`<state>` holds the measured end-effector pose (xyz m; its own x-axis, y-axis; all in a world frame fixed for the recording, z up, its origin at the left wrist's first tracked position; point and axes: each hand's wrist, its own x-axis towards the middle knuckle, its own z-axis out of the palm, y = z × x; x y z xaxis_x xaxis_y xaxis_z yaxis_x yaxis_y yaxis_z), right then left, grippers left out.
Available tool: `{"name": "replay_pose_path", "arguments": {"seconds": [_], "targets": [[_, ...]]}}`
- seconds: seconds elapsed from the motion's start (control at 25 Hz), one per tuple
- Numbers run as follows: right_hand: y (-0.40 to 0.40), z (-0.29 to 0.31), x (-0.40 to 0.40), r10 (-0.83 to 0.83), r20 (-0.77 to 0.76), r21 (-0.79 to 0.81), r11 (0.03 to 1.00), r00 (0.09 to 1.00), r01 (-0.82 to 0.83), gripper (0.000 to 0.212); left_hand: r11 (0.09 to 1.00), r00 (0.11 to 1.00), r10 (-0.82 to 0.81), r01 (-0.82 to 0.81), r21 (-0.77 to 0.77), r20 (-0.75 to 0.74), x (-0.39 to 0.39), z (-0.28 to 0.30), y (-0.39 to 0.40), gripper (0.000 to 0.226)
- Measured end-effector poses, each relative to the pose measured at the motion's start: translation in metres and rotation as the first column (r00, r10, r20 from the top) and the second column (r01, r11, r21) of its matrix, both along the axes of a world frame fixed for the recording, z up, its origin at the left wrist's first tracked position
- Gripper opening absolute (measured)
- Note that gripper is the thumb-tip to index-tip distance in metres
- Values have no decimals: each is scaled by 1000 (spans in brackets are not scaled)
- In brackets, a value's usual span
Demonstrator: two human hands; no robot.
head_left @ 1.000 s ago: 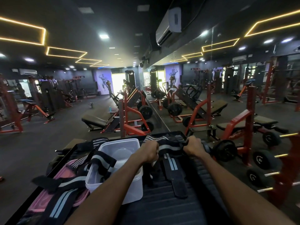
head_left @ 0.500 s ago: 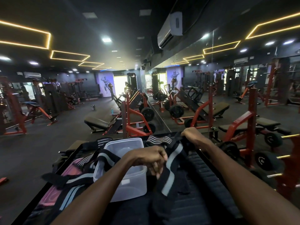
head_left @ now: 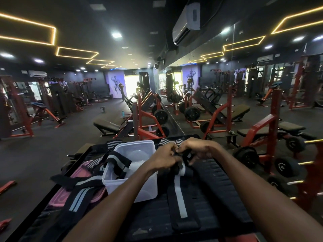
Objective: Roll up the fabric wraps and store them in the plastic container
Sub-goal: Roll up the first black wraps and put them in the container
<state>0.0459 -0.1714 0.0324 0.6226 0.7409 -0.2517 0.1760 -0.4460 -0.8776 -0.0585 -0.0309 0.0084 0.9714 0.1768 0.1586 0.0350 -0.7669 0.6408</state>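
Early stage: both hands, left hand (head_left: 163, 158) and right hand (head_left: 199, 149), pinch the top end of one black-and-white wrap (head_left: 180, 194) on the desk (head_left: 218, 198), just starting its roll, container (head_left: 134, 154) holds no rolls, other wraps (head_left: 82, 186) unrolled beside it.

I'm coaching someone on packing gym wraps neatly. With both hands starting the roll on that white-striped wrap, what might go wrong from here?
1. The long tail of the black wrap with the white stripe lies loose towards the person; it may skew and roll unevenly, since the left hand and right hand grip only its far end.
2. Another wrap hangs over the plastic container's rim, so it may block the roll going in.
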Motion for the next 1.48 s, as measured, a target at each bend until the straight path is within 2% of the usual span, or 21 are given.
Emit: {"name": "replay_pose_path", "arguments": {"seconds": [0.08,0.12,0.24,0.28,0.32,0.36,0.4,0.44,0.48,0.52,0.56,0.64,0.68,0.84,0.92,1.08,1.2,1.36,1.48], "targets": [[-2,-7,3,72,-115,211,976,991,-47,24,991,984,125,-117,-72,125,1,-3,6,21],[0,-12,6,51,-97,250,968,994,-25,28,980,976,167,-149,-130,142,0,-3,9,19],[10,-28,8,-99,186,207,977,977,60,15,954,991,125,-106,-281,50,-4,2,18,18],[13,-34,10,-139,229,216,972,964,89,12,950,995,102,-92,-298,20,-4,2,24,19],[16,-39,13,-177,204,251,960,963,123,15,954,995,100,-90,-286,19,-6,4,30,19],[17,-44,16,-208,130,296,941,970,162,19,967,992,122,-111,-228,36,-7,5,40,18],[17,-47,16,-227,41,342,918,973,200,19,984,986,158,-152,-97,54,-7,5,54,18],[17,-51,15,-251,-46,383,890,967,249,15,971,978,201,-205,122,49,-8,7,70,21],[18,-54,15,-274,-119,408,862,954,299,8,896,965,262,-241,373,-6,-10,7,87,30],[20,-59,15,-307,-167,418,838,937,349,5,775,930,354,-232,588,-99,-15,8,101,42],[23,-64,16,-339,-199,422,817,919,393,15,667,869,451,-177,723,-203,-21,9,114,52],[30,-75,16,-387,-245,418,785,889,457,27,546,752,576,-62,836,-320,-34,5,133,64],[33,-79,16,-395,-267,407,781,879,474,26,498,731,599,-22,867,-326,-39,0,138,66],[43,-84,13,-361,-392,431,741,847,515,14,315,807,574,-66,947,-135,-44,-15,145,51],[47,-82,11,-356,-388,437,741,850,510,10,267,817,572,-95,959,-79,-41,-12,145,44],[54,-78,14,-398,-222,426,782,890,455,10,280,818,574,-159,947,-32,-34,1,141,38],[61,-71,14,-382,-90,449,809,920,380,9,368,830,558,-219,904,-26,-30,16,141,35],[72,-56,8,-355,6,484,819,935,308,15,458,854,515,-202,866,-73,-38,52,136,32],[78,-50,8,-329,121,485,843,937,233,16,431,875,484,-226,873,-12,-51,81,126,32]]}}
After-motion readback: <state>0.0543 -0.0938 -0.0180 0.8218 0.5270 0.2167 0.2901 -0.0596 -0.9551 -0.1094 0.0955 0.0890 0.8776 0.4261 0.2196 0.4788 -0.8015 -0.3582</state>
